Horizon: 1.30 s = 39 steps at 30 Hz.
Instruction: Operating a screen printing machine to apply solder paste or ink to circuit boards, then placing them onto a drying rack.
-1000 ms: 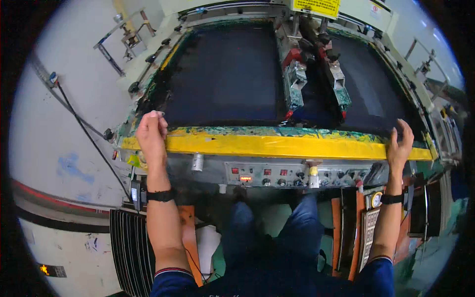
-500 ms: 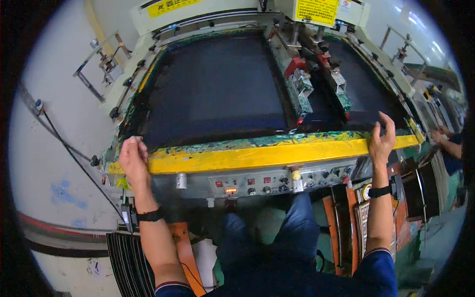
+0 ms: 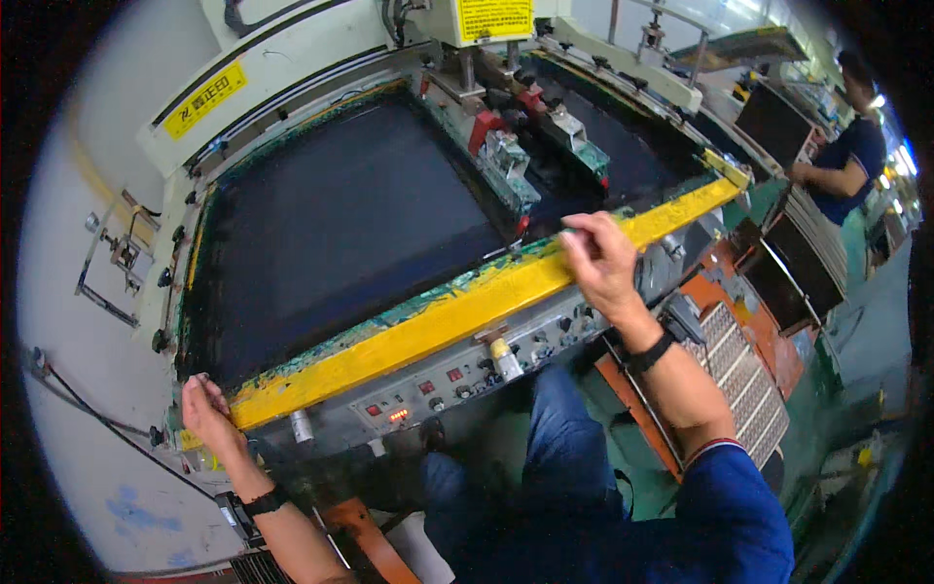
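Note:
A large screen-printing frame (image 3: 316, 387) has a yellow front bar and green-smeared inner edges around a dark mesh. At the bar's left end, my left hand (image 3: 210, 417) is closed, its fingers curled by the frame's corner. Whether it grips anything is hidden. My right hand (image 3: 605, 268) is over the bar, right of its middle. Its fingers are bent, the thumb apart from them, and I see nothing held. Two metal holders, a left one (image 3: 508, 165) and a right one (image 3: 574, 136), with red ends, hang over the mesh beyond my right hand.
A control panel (image 3: 452, 384) with knobs and red switches runs below the bar, with a pale-handled valve (image 3: 504, 358) before it. At the right are a patterned sheet (image 3: 739, 380) and orange boards (image 3: 715, 292). Another person (image 3: 848, 161) stands at the far right.
My view has turned to the right, so the machine appears tilted. My right hand has moved left along the bar, its fingers more bent. My left hand remains by the left corner.

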Each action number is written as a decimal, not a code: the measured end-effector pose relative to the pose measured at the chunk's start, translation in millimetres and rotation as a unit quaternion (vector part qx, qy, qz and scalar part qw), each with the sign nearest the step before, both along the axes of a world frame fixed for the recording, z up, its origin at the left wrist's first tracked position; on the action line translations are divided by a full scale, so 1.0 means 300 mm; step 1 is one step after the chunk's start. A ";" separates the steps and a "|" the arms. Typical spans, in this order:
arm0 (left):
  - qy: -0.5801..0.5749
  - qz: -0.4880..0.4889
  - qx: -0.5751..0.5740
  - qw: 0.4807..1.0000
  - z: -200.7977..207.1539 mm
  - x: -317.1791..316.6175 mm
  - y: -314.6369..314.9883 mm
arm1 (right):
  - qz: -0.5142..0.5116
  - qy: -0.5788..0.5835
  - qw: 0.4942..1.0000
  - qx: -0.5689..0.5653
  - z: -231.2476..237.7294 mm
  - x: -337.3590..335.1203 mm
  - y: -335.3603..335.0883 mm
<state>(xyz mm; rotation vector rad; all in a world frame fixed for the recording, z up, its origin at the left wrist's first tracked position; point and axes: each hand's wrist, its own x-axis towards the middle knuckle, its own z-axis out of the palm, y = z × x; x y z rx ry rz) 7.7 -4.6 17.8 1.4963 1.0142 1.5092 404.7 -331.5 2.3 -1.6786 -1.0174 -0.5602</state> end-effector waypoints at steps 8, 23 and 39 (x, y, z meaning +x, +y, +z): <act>-0.004 -0.028 -0.008 1.000 -0.009 0.072 -0.014 | -0.007 -0.092 0.995 -0.027 -0.021 0.050 -0.034; -0.054 -0.035 0.052 0.997 -0.013 0.076 0.027 | 0.004 0.009 0.991 -0.130 -0.299 0.349 -0.128; -0.102 -0.091 0.026 0.990 0.011 -0.063 -0.057 | 0.017 -0.102 0.986 -0.134 -0.210 0.248 -0.026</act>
